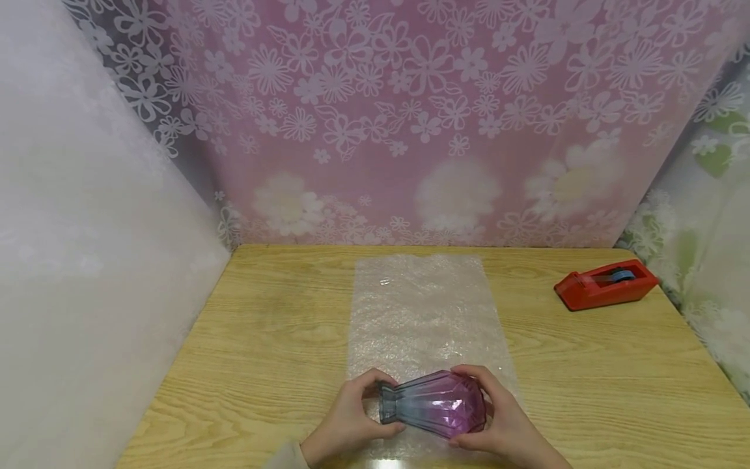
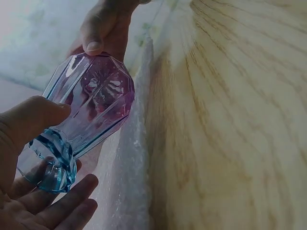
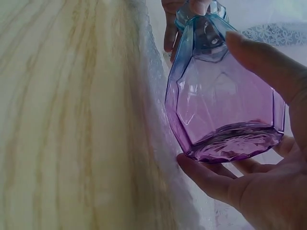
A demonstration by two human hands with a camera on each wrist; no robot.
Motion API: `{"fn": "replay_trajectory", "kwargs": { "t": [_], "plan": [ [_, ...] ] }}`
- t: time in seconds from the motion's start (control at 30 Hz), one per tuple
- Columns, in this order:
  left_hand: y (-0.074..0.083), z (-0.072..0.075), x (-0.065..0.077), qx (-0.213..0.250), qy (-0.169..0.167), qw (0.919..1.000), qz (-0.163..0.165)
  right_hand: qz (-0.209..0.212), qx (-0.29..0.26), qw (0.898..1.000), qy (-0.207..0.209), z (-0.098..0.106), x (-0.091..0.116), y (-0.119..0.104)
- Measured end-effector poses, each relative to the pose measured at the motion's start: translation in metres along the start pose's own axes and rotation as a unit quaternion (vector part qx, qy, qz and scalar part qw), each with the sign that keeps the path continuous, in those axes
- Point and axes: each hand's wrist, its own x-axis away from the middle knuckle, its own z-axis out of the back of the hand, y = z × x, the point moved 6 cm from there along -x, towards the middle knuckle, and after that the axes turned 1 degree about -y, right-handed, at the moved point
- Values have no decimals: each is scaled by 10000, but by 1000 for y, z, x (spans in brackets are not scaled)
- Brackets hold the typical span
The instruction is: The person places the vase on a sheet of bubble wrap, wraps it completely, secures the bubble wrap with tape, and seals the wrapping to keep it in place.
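A faceted glass vase (image 1: 436, 405), blue at the neck and purple at the base, lies on its side between the two hands. My left hand (image 1: 349, 412) holds it about the neck, thumb on one side and fingers on the other. Around the wide purple end, my right hand (image 1: 499, 420) grips with thumb and fingers spread across the base. Under the vase is a sheet of clear bubble wrap (image 1: 422, 306), spread flat on the table. In the right wrist view the vase's base (image 3: 240, 143) appears just off the wrap.
A red tape dispenser (image 1: 606, 284) with a blue-cored roll stands at the table's back right. The wood-grain table (image 1: 281, 312) meets a pink flowered curtain (image 1: 375, 130) at the back, with pale curtains hanging on both sides.
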Motion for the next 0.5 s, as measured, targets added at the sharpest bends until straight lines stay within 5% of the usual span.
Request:
{"fn": "replay_trajectory", "kwargs": {
  "t": [0.17,0.5],
  "plan": [
    [-2,0,1,-112,-26,9999,-34,381,422,9984,65,0,-1,-6],
    [-3,2,1,-386,-160,9991,88,59,793,9968,56,-1,-2,-4]
  ]
}}
